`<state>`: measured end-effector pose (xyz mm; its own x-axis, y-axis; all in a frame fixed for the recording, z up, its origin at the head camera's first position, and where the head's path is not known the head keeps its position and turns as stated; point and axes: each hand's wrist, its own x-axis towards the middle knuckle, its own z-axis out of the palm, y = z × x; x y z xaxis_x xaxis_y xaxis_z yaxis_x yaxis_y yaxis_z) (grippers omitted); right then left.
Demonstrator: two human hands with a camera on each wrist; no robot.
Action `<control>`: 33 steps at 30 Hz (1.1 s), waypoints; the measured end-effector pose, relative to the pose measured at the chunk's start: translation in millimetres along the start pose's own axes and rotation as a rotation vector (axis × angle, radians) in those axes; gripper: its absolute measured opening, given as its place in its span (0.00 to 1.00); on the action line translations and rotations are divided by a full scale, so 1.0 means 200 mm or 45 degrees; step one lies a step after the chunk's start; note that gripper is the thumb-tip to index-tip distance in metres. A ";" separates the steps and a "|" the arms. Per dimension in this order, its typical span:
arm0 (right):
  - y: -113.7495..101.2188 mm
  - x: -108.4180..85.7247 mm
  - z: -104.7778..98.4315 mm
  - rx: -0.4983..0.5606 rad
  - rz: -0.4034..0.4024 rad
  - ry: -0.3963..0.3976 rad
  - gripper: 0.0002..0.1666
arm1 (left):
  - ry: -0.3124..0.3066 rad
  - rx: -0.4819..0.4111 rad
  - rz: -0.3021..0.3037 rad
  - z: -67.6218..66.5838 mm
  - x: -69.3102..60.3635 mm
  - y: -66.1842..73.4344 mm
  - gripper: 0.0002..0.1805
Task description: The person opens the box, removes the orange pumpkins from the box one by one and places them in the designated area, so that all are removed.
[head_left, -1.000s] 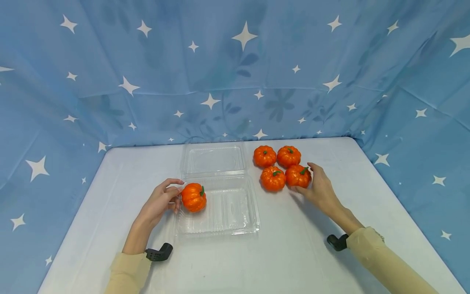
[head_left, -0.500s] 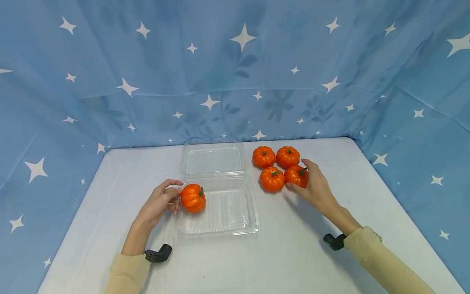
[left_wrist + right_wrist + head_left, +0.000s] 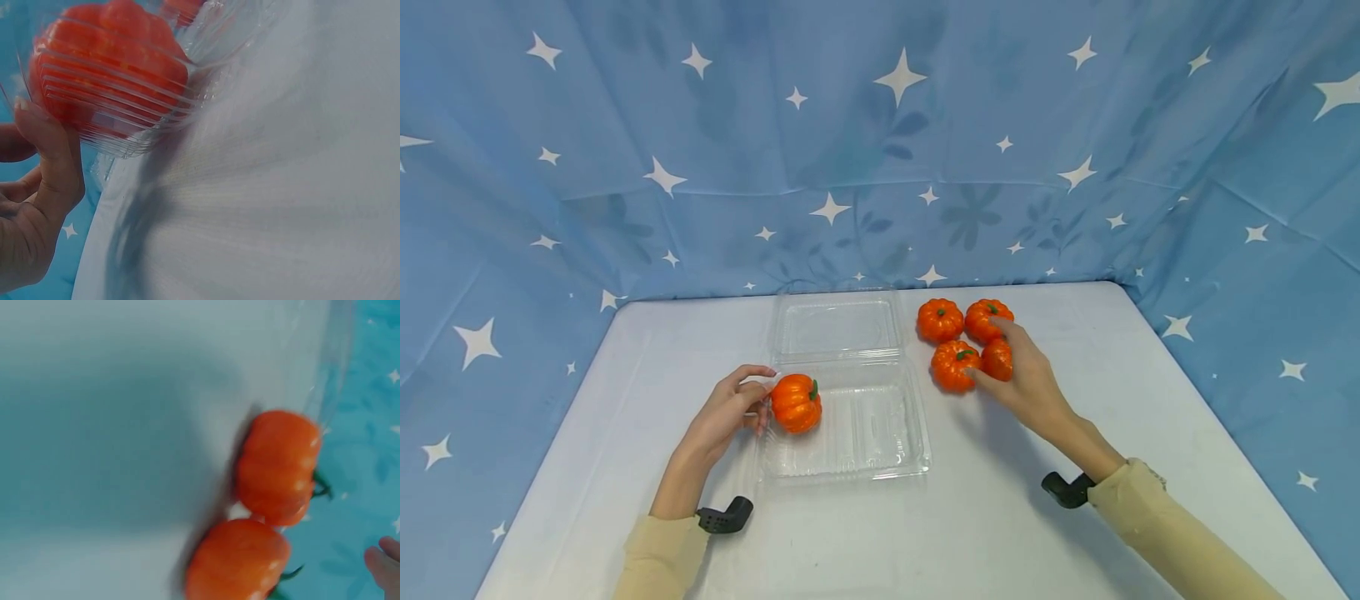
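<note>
My left hand [image 3: 722,417] pinches the left rim of a clear plastic clamshell container [image 3: 880,429], beside a small orange pumpkin [image 3: 794,403] lying tilted inside. Through the ribbed wall that pumpkin [image 3: 112,62] shows in the left wrist view, thumb against the rim. My right hand [image 3: 1026,379] hovers with spread fingers over the pumpkins on the right. It partly covers the front right pumpkin [image 3: 997,360], and its thumb reaches near the front left pumpkin [image 3: 955,367]. Two pumpkins [image 3: 278,467] appear in the right wrist view, with fingertips [image 3: 384,565] apart from them.
The container's lid [image 3: 838,325] lies folded back behind its base. Two more pumpkins, a back left pumpkin [image 3: 940,320] and a back right pumpkin [image 3: 987,320], sit close to the front pair. A star-patterned blue curtain [image 3: 880,167] hangs behind the white table [image 3: 1000,517].
My right hand has moved left from the side of the front right pumpkin to over it, towards the front left one. The left hand, container and pumpkins have stayed put.
</note>
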<state>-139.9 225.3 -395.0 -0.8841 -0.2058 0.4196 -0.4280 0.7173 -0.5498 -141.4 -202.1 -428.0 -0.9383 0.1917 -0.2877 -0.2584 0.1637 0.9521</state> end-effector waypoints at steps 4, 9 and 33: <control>-0.08 0.02 0.00 0.059 0.070 -0.085 0.46 | 0.005 -0.003 -0.006 0.00 0.00 0.00 0.22; -0.17 0.05 0.01 0.134 0.122 -0.171 0.45 | 0.008 -0.010 -0.009 0.00 0.01 -0.01 0.22; -0.43 0.23 0.20 0.379 0.227 -0.603 0.46 | 0.002 -0.024 0.003 -0.01 0.01 -0.03 0.22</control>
<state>-151.6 127.8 -357.2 -0.9056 -0.4232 -0.0289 -0.2386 0.5646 -0.7901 -142.8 -203.6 -434.0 -0.9393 0.1908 -0.2852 -0.2605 0.1446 0.9546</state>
